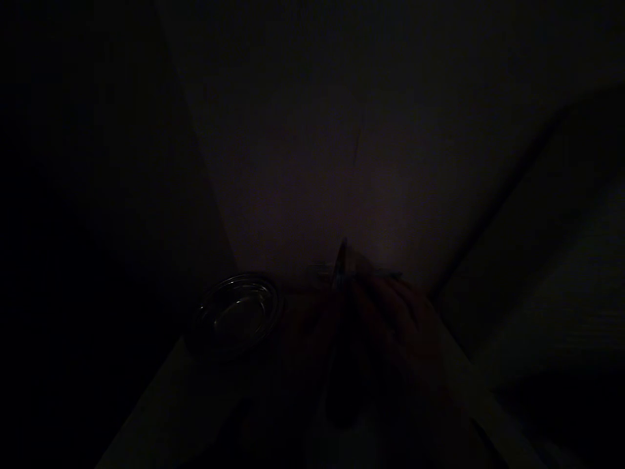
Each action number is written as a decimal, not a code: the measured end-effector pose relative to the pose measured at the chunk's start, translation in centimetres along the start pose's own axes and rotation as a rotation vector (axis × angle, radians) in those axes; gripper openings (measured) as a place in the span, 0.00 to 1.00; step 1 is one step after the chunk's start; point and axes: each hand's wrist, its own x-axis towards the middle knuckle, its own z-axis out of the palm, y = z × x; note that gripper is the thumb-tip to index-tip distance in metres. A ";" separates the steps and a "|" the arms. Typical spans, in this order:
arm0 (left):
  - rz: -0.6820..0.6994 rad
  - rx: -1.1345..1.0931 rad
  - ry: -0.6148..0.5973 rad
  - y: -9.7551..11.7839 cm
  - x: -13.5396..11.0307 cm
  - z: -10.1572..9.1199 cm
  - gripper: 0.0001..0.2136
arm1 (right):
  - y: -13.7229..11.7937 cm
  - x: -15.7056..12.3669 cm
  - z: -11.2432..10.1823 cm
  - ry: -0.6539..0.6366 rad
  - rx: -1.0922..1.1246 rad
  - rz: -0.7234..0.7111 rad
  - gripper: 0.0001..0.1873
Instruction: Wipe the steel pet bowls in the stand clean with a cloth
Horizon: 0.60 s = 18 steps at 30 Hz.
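Hand and darkness are nearly one: the right hand [398, 326] shows only as a dull reddish shape low in the middle of the view. Its fingers [385, 303] seem to lie along a slim pointed thing [340, 264], but whether they pinch it, wrap round it or merely rest against it I cannot tell.

Behind everything rises a pale wall [312, 143], the largest lit surface (and that only faintly). Below it a table [161, 404] runs as a lighter band toward the lower left. On the table, just left of the hand, stands a shallow metal bowl [237, 316], its rim catching what little light there is; what it holds, if anything, is hidden. Between the bowl and the right hand lies a second dim patch that may be the left hand [305, 326]; its pose cannot be made out. The pointed thing stands nearly upright, tip up, above the knuckles, with a darker length running down toward the viewer.

The risk, as I judge it, comes from the gloom itself. A tip that looks sharp, held close to another hand that can hardly be seen, could nick a finger, and a blind sweep leftward could knock the bowl aside. No brand, label or writing can be read anywhere.
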 end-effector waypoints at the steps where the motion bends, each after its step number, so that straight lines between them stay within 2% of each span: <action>1: -0.010 0.005 -0.014 0.0 -0.1 0.1 0.18 | 0.3 0.1 -0.1 -0.007 -0.003 0.010 0.18; 5: -0.059 0.018 -0.051 -0.1 0.1 0.4 0.18 | 0.7 0.1 0.0 -0.030 0.012 0.020 0.19; 12: -0.072 -0.016 0.108 0.1 0.6 0.2 0.18 | -1.0 -0.5 0.5 0.012 0.016 -0.034 0.17; 18: -0.049 -0.040 0.087 0.2 0.4 0.6 0.17 | -0.7 -0.3 0.3 0.006 -0.003 0.004 0.16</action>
